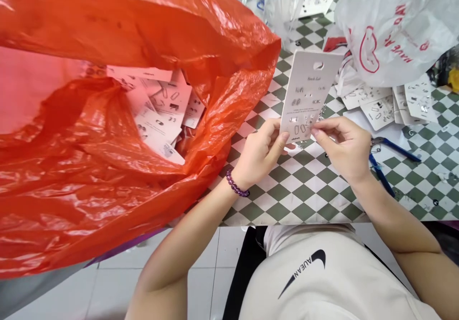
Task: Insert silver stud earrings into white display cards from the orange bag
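Observation:
A white earring card (307, 88) stands tilted above the table, with a hang hole at its top and rows of small metal earrings across it. My left hand (263, 150) grips its lower left edge, thumb in front and fingers behind. At the lower right edge, the thumb and forefinger of my right hand (342, 143) are pinched together on the card beside its bottom earrings. Whether a tiny piece is also between those fingertips cannot be made out. Loose little metal pieces (303, 144) lie on the table just below the card.
A big red plastic bag (143, 186) gapes at the left, with several earring cards (175, 98) inside. Blue-handled pliers (399, 149) lie right of my right hand. More cards (380, 107) and a white plastic bag (390, 28) are behind them on the checkered tablecloth (272, 205).

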The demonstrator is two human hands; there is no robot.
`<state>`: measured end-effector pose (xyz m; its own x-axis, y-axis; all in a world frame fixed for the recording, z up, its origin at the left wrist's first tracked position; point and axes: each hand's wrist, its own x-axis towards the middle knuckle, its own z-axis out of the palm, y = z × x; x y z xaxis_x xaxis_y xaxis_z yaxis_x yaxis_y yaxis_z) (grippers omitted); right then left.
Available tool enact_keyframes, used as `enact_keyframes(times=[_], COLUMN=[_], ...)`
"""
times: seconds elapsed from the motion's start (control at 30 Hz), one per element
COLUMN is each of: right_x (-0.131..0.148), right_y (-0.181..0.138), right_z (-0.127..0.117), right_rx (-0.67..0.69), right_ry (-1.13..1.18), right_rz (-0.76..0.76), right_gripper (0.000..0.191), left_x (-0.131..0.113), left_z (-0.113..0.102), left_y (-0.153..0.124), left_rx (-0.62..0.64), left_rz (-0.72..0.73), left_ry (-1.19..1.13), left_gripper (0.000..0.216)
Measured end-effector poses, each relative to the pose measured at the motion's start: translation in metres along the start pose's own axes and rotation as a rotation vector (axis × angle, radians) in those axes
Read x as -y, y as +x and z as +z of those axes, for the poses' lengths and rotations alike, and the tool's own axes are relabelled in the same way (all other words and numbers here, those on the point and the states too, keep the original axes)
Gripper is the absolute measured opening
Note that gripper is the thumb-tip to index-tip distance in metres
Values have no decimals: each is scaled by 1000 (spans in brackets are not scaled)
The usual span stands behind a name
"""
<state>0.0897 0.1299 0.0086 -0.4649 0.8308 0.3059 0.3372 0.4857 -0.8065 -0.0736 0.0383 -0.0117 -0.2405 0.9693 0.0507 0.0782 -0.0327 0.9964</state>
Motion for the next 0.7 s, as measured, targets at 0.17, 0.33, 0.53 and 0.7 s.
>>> enact_keyframes(times=[0.17,0.33,0.53,0.7], right_x=[-4,-2,-10,-11], right_y=[-1,-5,-5,-6], right_z=[-1,1,2,0], right_rx=[-55,-63,-65,114], right_ry=[-9,-142,11,264], right_rz=[-40,-123,-109,87], right_gripper=[9,5,27,20], left_x=[2,-3,-7,-9], left_z=[1,0,0,-2], left_y=[1,-2,-2,1], left_rx=[23,20,31,8], left_rz=[16,30,-28,-108], left_ry=[16,61,-49,-166], left_gripper=[26,25,26,34])
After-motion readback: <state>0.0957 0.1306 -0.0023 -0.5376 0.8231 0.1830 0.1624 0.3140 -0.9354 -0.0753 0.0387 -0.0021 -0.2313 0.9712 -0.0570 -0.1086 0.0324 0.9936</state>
